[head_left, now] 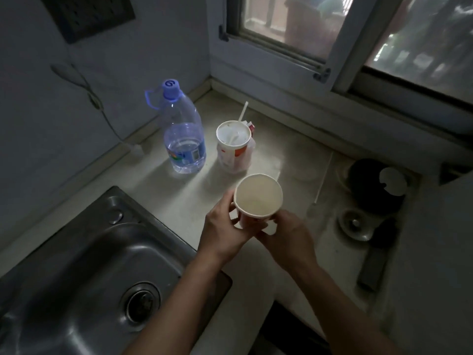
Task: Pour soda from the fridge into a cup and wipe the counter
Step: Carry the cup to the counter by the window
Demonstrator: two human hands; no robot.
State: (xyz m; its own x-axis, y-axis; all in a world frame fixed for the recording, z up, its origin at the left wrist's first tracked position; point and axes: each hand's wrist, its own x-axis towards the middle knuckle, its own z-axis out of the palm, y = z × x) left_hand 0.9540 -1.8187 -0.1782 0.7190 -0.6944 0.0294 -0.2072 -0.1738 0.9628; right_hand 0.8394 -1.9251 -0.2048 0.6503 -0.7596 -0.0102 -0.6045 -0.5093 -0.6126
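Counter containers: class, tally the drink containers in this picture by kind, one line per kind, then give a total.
Paper cups: 2, the held cup and the used cup with a straw
Plastic bottles: 1, the water bottle
Total: 3

It was a small home kitchen: a steel sink (pixel 84 254) set in a pale stone counter (pixel 281 149) under a window (pixel 332 29), with a water bottle (pixel 183 129) standing by

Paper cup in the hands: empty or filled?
Empty: the paper cup tilts toward the camera, showing a bare inside, no soda.
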